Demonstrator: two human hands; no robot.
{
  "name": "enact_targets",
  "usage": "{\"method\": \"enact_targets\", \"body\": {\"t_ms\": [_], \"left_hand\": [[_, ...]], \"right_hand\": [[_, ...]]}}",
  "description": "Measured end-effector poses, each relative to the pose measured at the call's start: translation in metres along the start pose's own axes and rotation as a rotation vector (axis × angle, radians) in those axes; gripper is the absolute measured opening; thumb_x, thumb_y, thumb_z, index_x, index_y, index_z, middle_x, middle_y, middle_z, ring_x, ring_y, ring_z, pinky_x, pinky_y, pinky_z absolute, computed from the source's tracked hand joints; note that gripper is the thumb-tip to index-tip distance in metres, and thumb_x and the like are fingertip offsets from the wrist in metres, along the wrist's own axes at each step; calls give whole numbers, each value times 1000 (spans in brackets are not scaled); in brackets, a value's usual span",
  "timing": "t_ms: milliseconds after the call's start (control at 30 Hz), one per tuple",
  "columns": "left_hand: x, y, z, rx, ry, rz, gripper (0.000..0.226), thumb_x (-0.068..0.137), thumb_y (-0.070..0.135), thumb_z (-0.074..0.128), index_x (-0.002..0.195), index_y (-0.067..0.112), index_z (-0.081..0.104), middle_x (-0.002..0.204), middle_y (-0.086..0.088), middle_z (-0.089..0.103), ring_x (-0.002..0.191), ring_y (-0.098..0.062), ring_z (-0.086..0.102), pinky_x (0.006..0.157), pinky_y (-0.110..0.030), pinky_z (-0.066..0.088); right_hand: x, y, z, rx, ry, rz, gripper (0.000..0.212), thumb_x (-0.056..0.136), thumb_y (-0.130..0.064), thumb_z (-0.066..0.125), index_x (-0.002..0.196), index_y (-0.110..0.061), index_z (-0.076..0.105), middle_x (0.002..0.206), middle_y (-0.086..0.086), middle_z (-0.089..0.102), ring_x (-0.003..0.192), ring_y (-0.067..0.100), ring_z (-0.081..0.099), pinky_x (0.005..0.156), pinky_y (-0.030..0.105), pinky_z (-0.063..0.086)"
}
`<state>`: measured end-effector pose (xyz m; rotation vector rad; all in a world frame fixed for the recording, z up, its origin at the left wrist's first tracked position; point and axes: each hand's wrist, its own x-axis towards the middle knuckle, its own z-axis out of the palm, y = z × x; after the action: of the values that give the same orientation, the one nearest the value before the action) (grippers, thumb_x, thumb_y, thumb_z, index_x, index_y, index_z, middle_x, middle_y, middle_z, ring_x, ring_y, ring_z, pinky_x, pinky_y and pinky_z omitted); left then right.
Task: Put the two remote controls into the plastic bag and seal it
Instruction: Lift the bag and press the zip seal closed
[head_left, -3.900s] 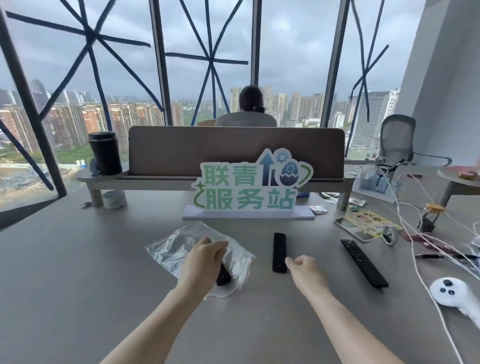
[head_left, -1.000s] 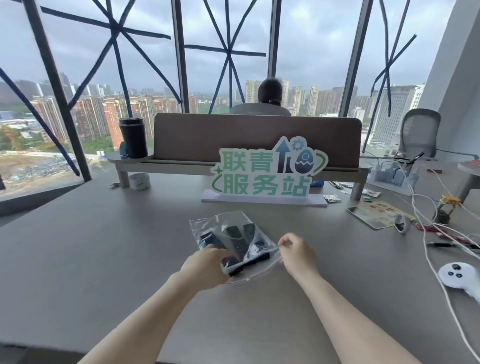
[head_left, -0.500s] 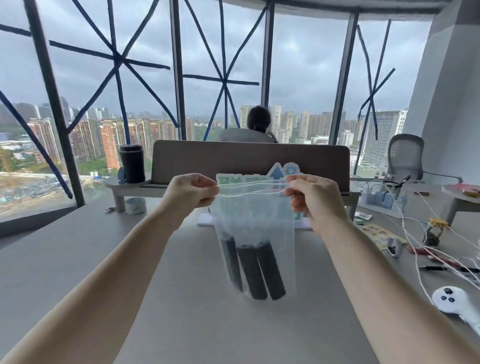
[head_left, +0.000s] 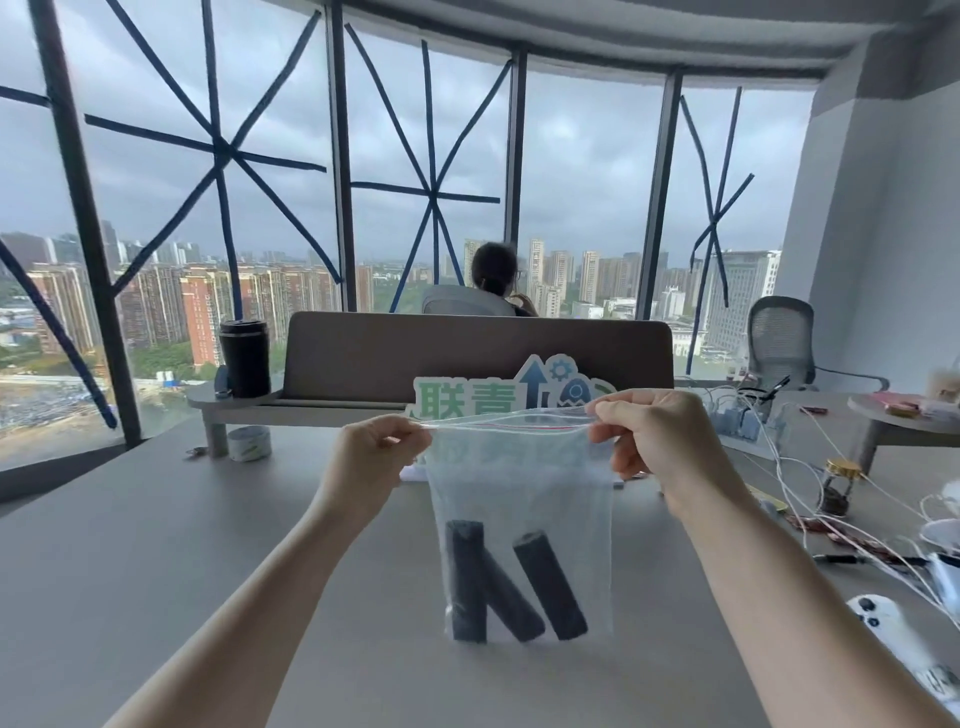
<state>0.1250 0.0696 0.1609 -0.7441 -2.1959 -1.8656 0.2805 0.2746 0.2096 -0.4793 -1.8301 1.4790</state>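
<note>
A clear plastic bag (head_left: 519, 483) with a red zip line hangs upright above the grey table (head_left: 156, 545). My left hand (head_left: 369, 457) pinches its top left corner and my right hand (head_left: 654, 441) pinches the top right, stretching the mouth taut. Black remote controls stand on end in the bag's bottom: one at the left (head_left: 466, 582), one leaning across behind it (head_left: 506, 597), one at the right (head_left: 550, 584). Whether the zip strip is pressed closed along its length cannot be told.
Behind the bag a green and white sign (head_left: 467, 400) stands before a brown divider (head_left: 478, 353). A black tumbler (head_left: 244, 358) is on a shelf at left. White cables (head_left: 831, 493), a jar (head_left: 839, 488) and a white controller (head_left: 888, 623) crowd the right. A person sits beyond the divider.
The bag went from lying on the table to being held up by its top corners. Since half a second ago the remotes have spread apart inside and the view tilted up.
</note>
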Motion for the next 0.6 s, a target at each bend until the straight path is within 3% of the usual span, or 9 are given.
{"method": "enact_targets", "body": {"t_ms": [133,200,267,333,433,500,600], "left_hand": [[-8,18,8,-271,-51,-30,8,79,13,70,77,7,74,67,5,68,51,-9,50,44,-22,38],[-9,30,13,-365,-71,-26,11,80,13,69,81,3,73,68,2,70,50,-11,50,43,-21,37],[-10,41,21,-399,-98,-14,7,80,11,70,79,6,74,66,0,71,49,-11,51,43,-20,40],[-12,48,30,-381,-138,-5,10,78,8,71,71,13,75,65,-3,72,50,-11,53,45,-21,44],[-15,51,41,-332,-167,-25,15,77,4,71,66,15,74,62,-3,72,51,-12,56,48,-23,48],[-15,53,43,-313,-180,-27,11,77,4,70,70,11,73,62,-3,71,51,-11,56,48,-23,49],[-15,56,38,-301,-204,-13,8,76,2,70,71,7,72,63,-4,71,50,-11,55,47,-24,48]], "right_hand": [[-2,-8,-17,-127,118,-79,17,82,-8,67,69,-11,77,45,-3,64,36,14,47,40,21,38],[-4,-13,-24,-356,212,-181,18,81,-15,65,67,-18,76,46,-8,64,45,16,58,52,26,45],[-10,-20,-22,-613,264,-324,16,84,-23,62,73,-24,73,61,-7,66,62,18,64,59,30,49],[-18,-28,-13,-700,177,-492,8,85,-34,65,86,-31,72,78,-7,61,78,16,59,66,32,46],[-14,-30,6,-732,-86,-542,32,80,-50,69,106,-32,72,91,-10,61,90,13,53,80,35,45],[-5,-29,17,-753,-210,-506,28,77,-50,72,99,-32,75,85,-13,66,82,6,53,81,34,45],[8,-28,27,-719,-311,-421,15,76,-43,76,73,-29,76,62,-12,64,64,1,51,75,31,50]]}}
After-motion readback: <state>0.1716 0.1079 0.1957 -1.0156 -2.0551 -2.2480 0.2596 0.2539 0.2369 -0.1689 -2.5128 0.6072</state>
